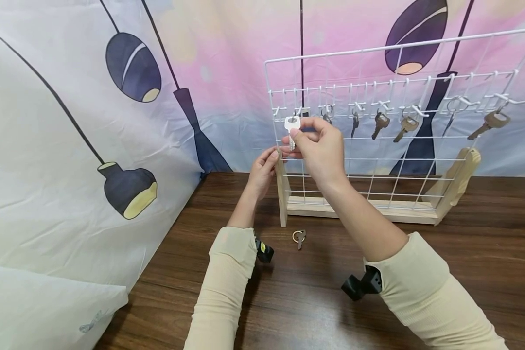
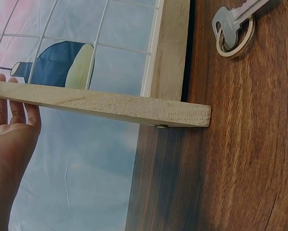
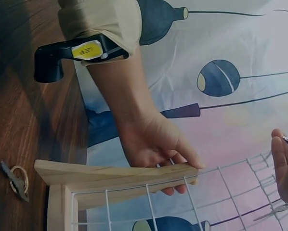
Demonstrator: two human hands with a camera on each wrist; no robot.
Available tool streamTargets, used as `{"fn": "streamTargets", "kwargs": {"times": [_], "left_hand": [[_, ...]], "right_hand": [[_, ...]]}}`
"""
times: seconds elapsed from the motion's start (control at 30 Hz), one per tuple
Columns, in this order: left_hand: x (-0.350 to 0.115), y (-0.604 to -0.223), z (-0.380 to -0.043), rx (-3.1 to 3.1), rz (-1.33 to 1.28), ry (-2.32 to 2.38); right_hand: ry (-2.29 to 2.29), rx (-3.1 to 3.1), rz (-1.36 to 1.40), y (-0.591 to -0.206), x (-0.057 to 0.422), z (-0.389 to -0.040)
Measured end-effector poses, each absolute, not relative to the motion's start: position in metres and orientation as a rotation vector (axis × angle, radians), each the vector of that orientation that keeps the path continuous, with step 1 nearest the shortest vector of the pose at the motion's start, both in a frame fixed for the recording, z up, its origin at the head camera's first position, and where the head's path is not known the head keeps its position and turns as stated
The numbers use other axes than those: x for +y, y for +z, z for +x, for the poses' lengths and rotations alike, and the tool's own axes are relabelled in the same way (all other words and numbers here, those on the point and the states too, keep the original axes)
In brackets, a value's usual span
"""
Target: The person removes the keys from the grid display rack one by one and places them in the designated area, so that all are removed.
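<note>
My right hand (image 1: 325,150) pinches a key (image 1: 292,123) between thumb and fingers, at the leftmost hooks of a white wire rack (image 1: 402,46). The key looks bright and points down; whether its ring is on a hook I cannot tell. My left hand (image 1: 261,174) grips the top of the rack's left wooden post (image 1: 282,194), its fingers around the wood in the right wrist view. Several keys, such as this brown one (image 1: 380,124), hang by rings along the hook row. Another key (image 1: 300,238) with a ring lies on the table before the rack.
The rack stands on a wooden base (image 1: 363,210) on a dark brown table (image 1: 315,301). Behind and to the left hangs a printed cloth (image 1: 240,97) with lamp pictures. A black wrist camera (image 1: 362,284) sits below my right sleeve.
</note>
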State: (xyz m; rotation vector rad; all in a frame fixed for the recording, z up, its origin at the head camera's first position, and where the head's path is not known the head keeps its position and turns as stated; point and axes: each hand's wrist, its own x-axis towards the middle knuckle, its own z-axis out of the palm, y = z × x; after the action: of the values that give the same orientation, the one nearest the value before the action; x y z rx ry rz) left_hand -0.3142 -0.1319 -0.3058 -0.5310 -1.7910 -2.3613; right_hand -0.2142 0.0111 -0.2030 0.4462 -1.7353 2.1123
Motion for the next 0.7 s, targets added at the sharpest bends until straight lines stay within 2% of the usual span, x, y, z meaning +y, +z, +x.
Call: {"fn": "streamTargets", "kwargs": {"times": [0.7], "left_hand": [[-0.131, -0.307, -0.315, -1.744, -0.579, -2.381]], "right_hand": [[2.078, -1.848, 0.453, -0.244, 0.03, -0.198]]}}
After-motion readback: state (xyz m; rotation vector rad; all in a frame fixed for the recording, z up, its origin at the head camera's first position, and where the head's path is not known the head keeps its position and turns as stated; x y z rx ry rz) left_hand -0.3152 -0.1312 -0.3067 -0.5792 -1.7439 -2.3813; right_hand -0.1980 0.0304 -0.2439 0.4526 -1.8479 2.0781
